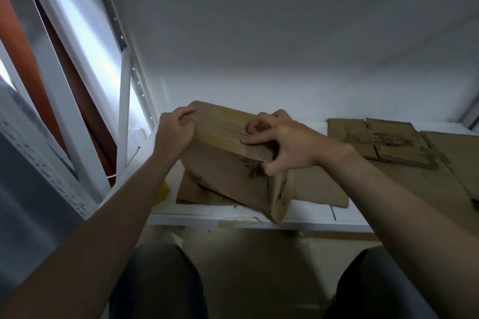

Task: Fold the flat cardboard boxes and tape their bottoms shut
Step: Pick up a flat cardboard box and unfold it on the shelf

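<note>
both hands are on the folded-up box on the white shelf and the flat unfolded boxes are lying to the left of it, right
Not quite. Both the left hand and the right hand are on the folded-up box on the white shelf, but the flat boxes lie to its right, not its left. The head view shows this.

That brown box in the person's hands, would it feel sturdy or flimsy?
The folded box probably feels light and rather flimsy: its surface looks torn and worn. Resting tilted on flat cardboard, it may tip if the left hand and right hand let go.
</note>
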`<action>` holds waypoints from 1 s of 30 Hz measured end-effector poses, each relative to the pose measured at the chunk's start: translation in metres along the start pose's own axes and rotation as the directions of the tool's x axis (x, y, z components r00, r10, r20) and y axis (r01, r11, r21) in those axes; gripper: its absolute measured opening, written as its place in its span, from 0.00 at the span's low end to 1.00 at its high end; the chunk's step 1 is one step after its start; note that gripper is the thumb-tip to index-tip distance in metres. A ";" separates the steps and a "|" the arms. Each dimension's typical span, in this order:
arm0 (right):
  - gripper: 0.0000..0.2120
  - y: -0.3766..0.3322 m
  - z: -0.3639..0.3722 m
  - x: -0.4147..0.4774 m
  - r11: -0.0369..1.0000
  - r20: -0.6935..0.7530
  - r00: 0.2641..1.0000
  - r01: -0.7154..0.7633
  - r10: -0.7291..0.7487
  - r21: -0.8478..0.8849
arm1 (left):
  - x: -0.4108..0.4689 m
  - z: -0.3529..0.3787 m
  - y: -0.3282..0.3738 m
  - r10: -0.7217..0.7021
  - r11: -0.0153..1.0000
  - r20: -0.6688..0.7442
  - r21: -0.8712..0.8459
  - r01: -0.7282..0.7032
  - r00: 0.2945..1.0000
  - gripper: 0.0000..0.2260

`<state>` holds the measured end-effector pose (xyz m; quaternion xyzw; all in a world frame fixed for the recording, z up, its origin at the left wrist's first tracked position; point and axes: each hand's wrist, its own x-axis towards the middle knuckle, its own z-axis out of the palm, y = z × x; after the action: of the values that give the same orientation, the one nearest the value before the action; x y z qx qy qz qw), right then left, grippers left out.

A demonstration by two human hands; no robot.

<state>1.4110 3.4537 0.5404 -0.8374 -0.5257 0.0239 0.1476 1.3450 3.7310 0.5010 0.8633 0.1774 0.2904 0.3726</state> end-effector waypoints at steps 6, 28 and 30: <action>0.36 0.028 0.032 -0.002 0.996 0.038 0.999 -0.002 -0.002 0.092 | -0.006 0.005 -0.007 0.019 1.000 0.074 0.017 -0.020 0.997 0.18; 0.30 -0.017 0.074 0.051 0.952 -0.105 0.978 -0.202 0.183 -0.230 | -0.038 0.032 -0.031 -0.128 0.990 0.130 0.082 0.118 0.983 0.17; 0.32 -0.030 0.081 0.070 0.942 -0.074 0.973 -0.232 0.220 -0.244 | -0.034 0.023 -0.038 -0.127 0.990 0.160 -0.034 0.135 0.979 0.16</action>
<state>1.4003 3.5462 0.4795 -0.9044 -0.4214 -0.0453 0.0489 1.3301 3.7260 0.4478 0.8615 0.1973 0.1999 0.4230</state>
